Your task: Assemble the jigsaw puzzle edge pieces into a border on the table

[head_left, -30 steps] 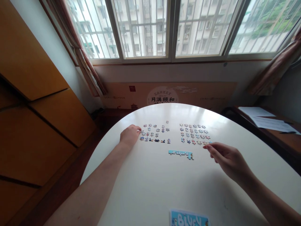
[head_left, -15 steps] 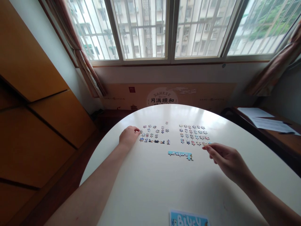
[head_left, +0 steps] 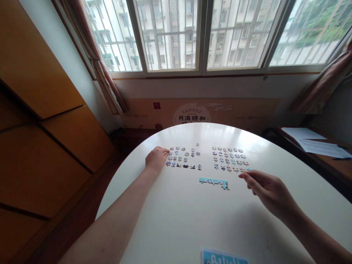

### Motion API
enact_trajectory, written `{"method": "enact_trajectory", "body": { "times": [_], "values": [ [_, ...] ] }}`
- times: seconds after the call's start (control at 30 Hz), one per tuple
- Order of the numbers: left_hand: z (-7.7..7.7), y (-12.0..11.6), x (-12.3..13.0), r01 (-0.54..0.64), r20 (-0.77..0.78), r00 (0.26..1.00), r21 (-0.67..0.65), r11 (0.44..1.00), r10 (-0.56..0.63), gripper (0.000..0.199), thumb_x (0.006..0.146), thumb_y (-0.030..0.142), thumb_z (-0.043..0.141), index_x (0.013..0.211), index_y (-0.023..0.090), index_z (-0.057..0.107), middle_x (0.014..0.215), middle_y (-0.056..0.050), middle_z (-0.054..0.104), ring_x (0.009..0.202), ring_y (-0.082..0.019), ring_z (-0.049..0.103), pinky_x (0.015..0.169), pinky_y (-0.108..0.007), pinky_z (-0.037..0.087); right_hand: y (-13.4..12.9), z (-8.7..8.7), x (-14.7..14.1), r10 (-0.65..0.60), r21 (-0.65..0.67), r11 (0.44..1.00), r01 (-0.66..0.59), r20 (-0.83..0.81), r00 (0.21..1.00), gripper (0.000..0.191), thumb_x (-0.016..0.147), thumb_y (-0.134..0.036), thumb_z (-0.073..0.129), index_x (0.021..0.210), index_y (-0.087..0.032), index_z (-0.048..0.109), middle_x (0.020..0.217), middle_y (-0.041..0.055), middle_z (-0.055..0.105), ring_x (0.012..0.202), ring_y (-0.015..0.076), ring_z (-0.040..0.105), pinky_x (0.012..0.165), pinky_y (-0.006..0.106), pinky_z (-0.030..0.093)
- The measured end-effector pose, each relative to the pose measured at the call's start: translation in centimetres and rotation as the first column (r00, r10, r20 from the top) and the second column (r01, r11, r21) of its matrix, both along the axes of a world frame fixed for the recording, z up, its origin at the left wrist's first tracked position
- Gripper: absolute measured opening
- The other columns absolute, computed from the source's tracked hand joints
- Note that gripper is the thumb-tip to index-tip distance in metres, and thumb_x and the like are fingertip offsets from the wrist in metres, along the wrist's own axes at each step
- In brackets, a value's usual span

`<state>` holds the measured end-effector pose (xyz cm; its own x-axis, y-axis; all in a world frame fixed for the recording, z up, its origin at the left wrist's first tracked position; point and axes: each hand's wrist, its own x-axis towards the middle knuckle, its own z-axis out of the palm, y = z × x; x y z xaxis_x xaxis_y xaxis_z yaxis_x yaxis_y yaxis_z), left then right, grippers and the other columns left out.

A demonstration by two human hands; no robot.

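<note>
My left hand point(head_left: 157, 160) rests at the left edge of a loose group of puzzle pieces point(head_left: 179, 158). Its thumb and index finger are pressed together over the outermost pieces; whatever lies between them is hidden. Beside the near right corner of a second group of puzzle pieces point(head_left: 226, 161), my right hand point(head_left: 266, 186) is held in a pinch, and anything at its fingertips is too small to name. Between the hands, nearer to me, lies a joined blue puzzle strip point(head_left: 213, 181) with a short downward turn at its right end.
The pieces lie on a round white table point(head_left: 176, 220). A blue picture card point(head_left: 224, 257) is cut off at the bottom of the view. Papers point(head_left: 320, 146) lie on a dark side desk at right. A wooden cabinet point(head_left: 55, 154) stands at left, windows ahead.
My left hand has shifted slightly right, in over the edge of the left group. My right hand keeps its pinch in nearly the same place. The camera view has moved a little.
</note>
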<state>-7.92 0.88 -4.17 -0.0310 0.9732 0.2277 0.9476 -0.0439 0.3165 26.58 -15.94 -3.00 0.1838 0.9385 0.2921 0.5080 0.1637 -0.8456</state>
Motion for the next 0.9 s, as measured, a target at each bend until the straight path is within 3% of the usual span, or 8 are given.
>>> {"method": "enact_trajectory", "body": {
  "times": [0.43, 0.63, 0.9],
  "values": [
    [-0.1, 0.1, 0.0, 0.002, 0.013, 1.000, 0.012, 1.000, -0.002, 0.026, 0.092, 0.030, 0.060, 0.113, 0.030, 0.076, 0.115, -0.002, 0.069, 0.100, -0.021, 0.066, 0.081, -0.028, 0.051, 0.1, -0.3, -0.1, -0.003, -0.008, 1.000, 0.003, 0.014, 1.000, 0.048, 0.086, -0.061, 0.061, 0.085, -0.016, 0.079, 0.061, 0.0042, 0.062, 0.054, 0.0161, 0.053, 0.050, 0.027, 0.043],
    [-0.1, 0.0, 0.0, -0.016, 0.002, 1.000, 0.015, 1.000, 0.016, 0.018, 0.090, 0.030, 0.062, 0.095, 0.028, 0.079, 0.112, -0.002, 0.070, 0.097, -0.021, 0.066, 0.078, -0.028, 0.051, 0.2, -0.4, 0.2, 0.003, -0.007, 1.000, -0.003, 0.000, 1.000, 0.048, 0.087, -0.061, 0.062, 0.087, -0.016, 0.079, 0.063, 0.0057, 0.063, 0.057, 0.0172, 0.056, 0.051, 0.027, 0.045],
    [0.0, 0.0, -0.1, -0.020, 0.000, 1.000, 0.031, 0.999, 0.020, 0.018, 0.090, 0.032, 0.062, 0.093, 0.027, 0.079, 0.111, -0.002, 0.070, 0.097, -0.021, 0.066, 0.080, -0.027, 0.051, 0.7, -0.8, 0.8, 0.042, -0.008, 0.999, -0.042, 0.032, 0.999, 0.049, 0.087, -0.061, 0.061, 0.086, -0.016, 0.079, 0.060, 0.0047, 0.062, 0.053, 0.0170, 0.056, 0.047, 0.026, 0.045]
  ]
}}
